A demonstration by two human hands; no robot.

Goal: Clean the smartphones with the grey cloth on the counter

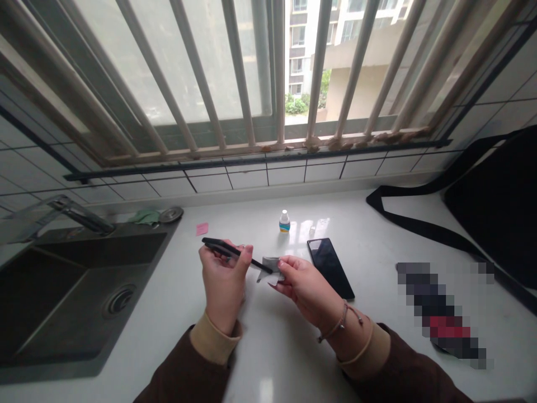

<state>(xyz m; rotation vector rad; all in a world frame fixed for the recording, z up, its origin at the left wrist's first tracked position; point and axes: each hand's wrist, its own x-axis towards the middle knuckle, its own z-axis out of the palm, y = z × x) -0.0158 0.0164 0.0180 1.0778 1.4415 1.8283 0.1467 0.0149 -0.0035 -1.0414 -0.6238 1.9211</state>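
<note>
My left hand (pixel 224 280) is closed round a slim black flat object (pixel 218 246), seen nearly edge-on, perhaps a phone. Its far end slants down to the right. There it meets a small crumpled grey-and-white wipe (pixel 271 268), which my right hand (pixel 297 280) pinches between thumb and fingers. Just beyond the hands stands a small white bottle (pixel 284 222) with a blue and yellow label. A black phone (pixel 331 268) lies flat on the white counter, right of my right hand. Left of the bottle is a pink sticky note (pixel 202 229).
A dark sink (pixel 96 280) with a faucet (pixel 79 215) is at the left, with a green cloth (pixel 145 217) and a metal strainer (pixel 171 215) behind it. A black bag (pixel 499 196) with a long strap and a pixelated item (pixel 440 313) lie at the right. Window bars (pixel 235 73) rise behind.
</note>
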